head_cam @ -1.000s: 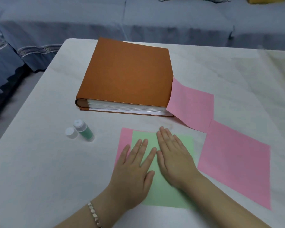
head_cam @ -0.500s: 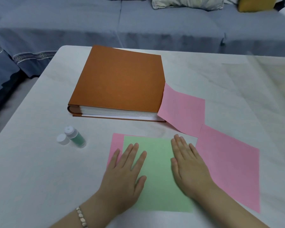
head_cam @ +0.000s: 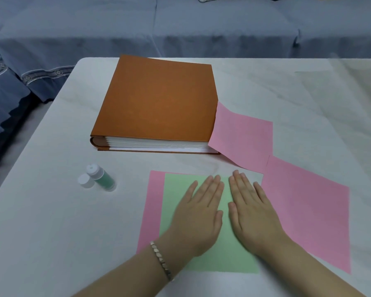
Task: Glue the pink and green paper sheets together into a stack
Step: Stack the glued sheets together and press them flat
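Observation:
A green sheet [head_cam: 223, 260] lies on top of a pink sheet [head_cam: 151, 206], whose left strip shows beside it. My left hand [head_cam: 199, 217] and my right hand [head_cam: 253, 213] press flat on the green sheet, side by side, fingers straight and pointing away from me. A second pink sheet [head_cam: 308, 211] lies on the table to the right. A third pink sheet [head_cam: 244, 138] hangs out of the book's right side. An uncapped green glue bottle [head_cam: 102, 177] lies at the left with its white cap [head_cam: 85, 181] beside it.
A thick orange-brown book [head_cam: 159, 99] lies shut on the white table [head_cam: 41, 221] behind the sheets. A blue-grey sofa [head_cam: 180, 24] runs along the far side and left. The table's left edge drops off near the glue.
My hands were spread apart on the green sheet half a second ago; now they have come back together near its middle. The view has shifted slightly.

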{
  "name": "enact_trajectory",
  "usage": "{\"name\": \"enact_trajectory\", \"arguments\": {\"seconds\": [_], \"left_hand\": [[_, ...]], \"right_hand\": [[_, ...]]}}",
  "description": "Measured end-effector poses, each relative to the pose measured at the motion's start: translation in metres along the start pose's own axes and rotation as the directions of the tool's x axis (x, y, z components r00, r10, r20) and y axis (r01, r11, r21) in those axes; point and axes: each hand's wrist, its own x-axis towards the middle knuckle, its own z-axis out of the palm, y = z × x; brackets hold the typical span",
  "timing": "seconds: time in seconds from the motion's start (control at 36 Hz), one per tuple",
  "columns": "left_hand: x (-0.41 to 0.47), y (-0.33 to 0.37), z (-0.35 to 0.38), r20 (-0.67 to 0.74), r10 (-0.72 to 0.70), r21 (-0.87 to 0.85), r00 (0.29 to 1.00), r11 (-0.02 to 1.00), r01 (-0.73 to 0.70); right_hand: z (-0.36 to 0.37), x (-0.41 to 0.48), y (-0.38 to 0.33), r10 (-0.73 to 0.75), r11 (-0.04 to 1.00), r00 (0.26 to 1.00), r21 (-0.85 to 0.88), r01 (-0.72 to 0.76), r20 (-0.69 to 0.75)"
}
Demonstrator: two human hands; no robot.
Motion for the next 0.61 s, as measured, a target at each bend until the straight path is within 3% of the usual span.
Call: {"name": "enact_trajectory", "arguments": {"seconds": [0.28,0.44,0.61], "left_hand": [[-0.028,-0.07,-0.013,-0.001,-0.138,0.067,0.99,0.988,0.138],[-0.031,-0.073,-0.017,-0.034,-0.16,0.081,0.987,0.983,0.162],[-0.029,-0.073,-0.015,-0.029,-0.172,0.079,0.985,0.982,0.174]], "right_hand": [[-0.005,0.0,-0.001,0.012,1.0,1.0,-0.01,-0.012,0.02],[-0.007,0.003,-0.018,0.079,0.997,0.997,-0.007,-0.079,-0.023],[-0.002,0.008,-0.074,-0.038,0.995,0.999,0.094,0.035,0.031]]}}
